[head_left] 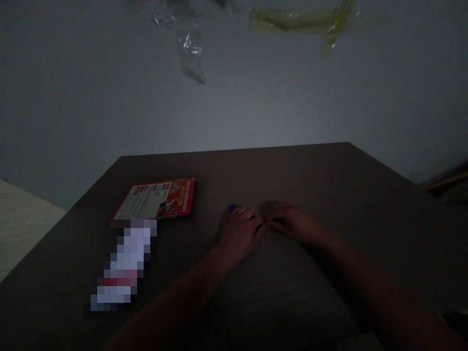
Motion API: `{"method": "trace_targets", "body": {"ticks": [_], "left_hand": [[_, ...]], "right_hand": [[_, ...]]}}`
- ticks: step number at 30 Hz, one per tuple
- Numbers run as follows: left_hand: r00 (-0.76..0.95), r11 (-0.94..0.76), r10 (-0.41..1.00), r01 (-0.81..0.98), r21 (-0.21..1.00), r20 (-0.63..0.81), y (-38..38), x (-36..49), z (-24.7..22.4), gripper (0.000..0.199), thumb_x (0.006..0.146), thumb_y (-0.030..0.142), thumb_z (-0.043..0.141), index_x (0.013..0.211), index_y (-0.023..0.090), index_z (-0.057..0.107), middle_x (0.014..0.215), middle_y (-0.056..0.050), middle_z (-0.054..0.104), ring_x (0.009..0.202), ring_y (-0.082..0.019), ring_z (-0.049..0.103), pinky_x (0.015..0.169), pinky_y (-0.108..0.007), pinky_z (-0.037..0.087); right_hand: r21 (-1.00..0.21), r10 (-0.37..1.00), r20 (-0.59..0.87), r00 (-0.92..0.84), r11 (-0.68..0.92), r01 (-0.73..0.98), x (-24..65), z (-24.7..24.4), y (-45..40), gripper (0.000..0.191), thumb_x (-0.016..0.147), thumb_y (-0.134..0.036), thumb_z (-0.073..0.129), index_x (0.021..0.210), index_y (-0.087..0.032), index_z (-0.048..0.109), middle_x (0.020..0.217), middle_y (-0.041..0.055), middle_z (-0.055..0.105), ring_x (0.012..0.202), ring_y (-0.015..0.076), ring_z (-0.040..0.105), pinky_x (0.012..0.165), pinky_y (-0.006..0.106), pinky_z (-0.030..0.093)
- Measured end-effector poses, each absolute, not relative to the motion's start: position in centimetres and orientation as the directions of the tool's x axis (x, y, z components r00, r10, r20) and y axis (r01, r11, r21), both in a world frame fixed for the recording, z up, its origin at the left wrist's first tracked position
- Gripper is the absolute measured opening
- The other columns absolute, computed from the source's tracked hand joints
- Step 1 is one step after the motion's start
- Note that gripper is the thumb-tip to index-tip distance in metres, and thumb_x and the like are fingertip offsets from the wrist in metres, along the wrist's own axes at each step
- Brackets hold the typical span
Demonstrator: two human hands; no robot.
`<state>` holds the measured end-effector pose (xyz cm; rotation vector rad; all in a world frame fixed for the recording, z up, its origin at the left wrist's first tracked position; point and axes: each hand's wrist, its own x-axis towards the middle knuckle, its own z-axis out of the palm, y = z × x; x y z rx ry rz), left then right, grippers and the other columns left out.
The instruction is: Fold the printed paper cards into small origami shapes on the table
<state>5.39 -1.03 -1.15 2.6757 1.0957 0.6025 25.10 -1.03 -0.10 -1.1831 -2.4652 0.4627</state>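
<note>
Near the middle of the dark table, my left hand (241, 226) is closed with its fingers curled. A small blue piece (231, 207) sticks out past its knuckles; its kind is hard to tell in the dim light. My right hand (295, 222) is just to the right, thumb and fingers pinched together. The fingertips of both hands meet at a tiny dark bit with a light glint (265, 224), too small to name. The fingers hide most of whatever is between them.
A red and white printed box or booklet (157, 200) lies on the table (256, 170) at the left. A pixelated bright oblong (126, 265) is in front of it. Behind stands a pale wall (248, 107) with yellow tape (292, 20) and a clear plastic pouch (190, 56).
</note>
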Motion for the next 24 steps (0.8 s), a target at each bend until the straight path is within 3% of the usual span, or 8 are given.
{"method": "trace_targets", "body": {"ticks": [4, 8, 14, 24], "left_hand": [[0.657, -0.720, 0.694, 0.614, 0.325, 0.294, -0.9, 5.0, -1.4, 0.020, 0.089, 0.026, 0.047, 0.097, 0.021, 0.065, 0.092, -0.005, 0.060, 0.094, -0.020, 0.050, 0.086, -0.036, 0.038], [0.666, -0.723, 0.690, 0.605, 0.334, 0.286, -0.9, 4.6, -1.3, 0.021, 0.089, 0.026, 0.047, 0.097, 0.020, 0.065, 0.092, -0.005, 0.059, 0.093, -0.020, 0.050, 0.086, -0.035, 0.039], [0.660, -0.717, 0.696, 0.613, 0.332, 0.282, -1.1, 4.7, -1.0, 0.020, 0.089, 0.025, 0.047, 0.096, 0.019, 0.064, 0.092, -0.005, 0.059, 0.094, -0.020, 0.050, 0.086, -0.035, 0.040], [0.630, -0.688, 0.723, 0.624, 0.370, 0.284, -1.0, 4.9, -1.3, 0.016, 0.086, 0.023, 0.049, 0.090, 0.018, 0.064, 0.089, -0.005, 0.058, 0.090, -0.019, 0.051, 0.090, -0.036, 0.039]], "right_hand": [[-0.531, 0.851, 0.187, -0.490, 0.508, 0.679, 25.8, 0.3, -1.2, 0.018, 0.089, -0.025, 0.048, 0.081, -0.017, 0.063, 0.078, 0.0039, 0.063, 0.073, 0.0154, 0.056, 0.068, 0.027, 0.041], [-0.552, 0.848, 0.193, -0.494, 0.510, 0.660, 26.2, 0.4, -1.3, 0.012, 0.085, -0.024, 0.053, 0.084, -0.018, 0.063, 0.081, 0.0035, 0.064, 0.076, 0.0159, 0.057, 0.070, 0.027, 0.041], [-0.484, 0.783, 0.171, -0.598, 0.596, 0.641, 25.2, 0.3, -1.3, 0.007, 0.082, -0.022, 0.059, 0.080, -0.018, 0.065, 0.080, 0.0044, 0.063, 0.079, 0.0169, 0.056, 0.073, 0.031, 0.040], [-0.438, 0.782, 0.197, -0.591, 0.609, 0.661, 24.6, -0.4, -1.2, 0.004, 0.081, -0.020, 0.060, 0.079, -0.018, 0.063, 0.080, 0.0034, 0.063, 0.078, 0.0168, 0.056, 0.075, 0.031, 0.038]]}}
